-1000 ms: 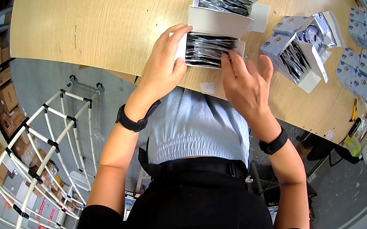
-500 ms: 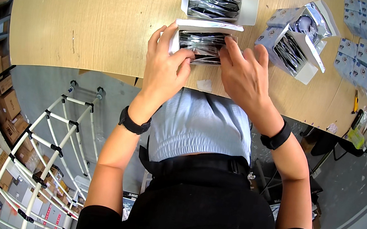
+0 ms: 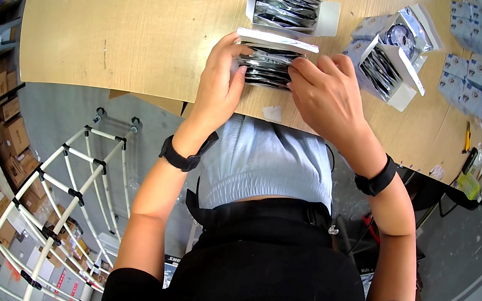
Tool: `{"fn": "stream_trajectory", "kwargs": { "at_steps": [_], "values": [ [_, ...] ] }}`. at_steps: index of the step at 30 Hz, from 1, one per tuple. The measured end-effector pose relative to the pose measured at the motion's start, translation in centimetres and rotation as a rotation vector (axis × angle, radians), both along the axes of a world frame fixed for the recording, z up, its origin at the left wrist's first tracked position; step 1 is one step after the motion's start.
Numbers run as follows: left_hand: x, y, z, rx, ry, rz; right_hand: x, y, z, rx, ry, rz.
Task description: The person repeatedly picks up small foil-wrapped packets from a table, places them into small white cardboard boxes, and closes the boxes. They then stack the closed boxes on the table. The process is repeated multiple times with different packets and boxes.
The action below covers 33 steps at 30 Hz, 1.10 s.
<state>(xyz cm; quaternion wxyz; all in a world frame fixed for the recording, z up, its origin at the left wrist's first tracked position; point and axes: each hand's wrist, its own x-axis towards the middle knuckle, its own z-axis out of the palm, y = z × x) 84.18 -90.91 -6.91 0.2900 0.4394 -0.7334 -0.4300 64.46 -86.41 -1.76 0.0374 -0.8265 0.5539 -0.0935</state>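
Note:
An open white carton [image 3: 277,41] stands near the table's front edge, packed with a row of shiny black-and-silver foil sachets [image 3: 267,67]. Around its left end my left hand [image 3: 221,78] is closed, fingertips over the rim against the sachets and thumb at the near corner. At the opposite end my right hand [image 3: 330,94] is closed, its fingers curled and pressed onto the carton's right side; the exact pinch is hidden behind them. Just beyond lies a second open carton [image 3: 328,19], likewise filled with foil sachets.
To the right are an open sachet carton [image 3: 401,99] and a patterned box with a clear-wrapped round item [image 3: 400,36]. Farther right sit wrapped stacks of blue boxes [image 3: 469,86] and a yellow cutter [image 3: 467,137]. A white pipe rack [image 3: 68,189] stands at lower left.
My left fingers have shifted along the carton's left end, and my right fingers have curled in at its right end. The sachets look more evenly lined up. The view has shifted slightly.

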Motion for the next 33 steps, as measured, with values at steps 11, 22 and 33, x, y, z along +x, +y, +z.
{"fn": "stream_trajectory", "kwargs": {
  "at_steps": [11,22,33],
  "values": [
    [-0.3,-0.6,0.2,-0.086,-0.035,0.121,-0.2,-0.2,-1.4,-0.167,-0.373,-0.118],
    [0.0,-0.8,3.1,-0.302,0.026,0.108,0.2,-0.2,0.2,0.004,-1.046,-0.466],
    [-1.6,0.1,8.5,0.196,0.391,-0.009,-0.8,0.8,1.8,0.319,-1.952,-0.395]
  ]
}}
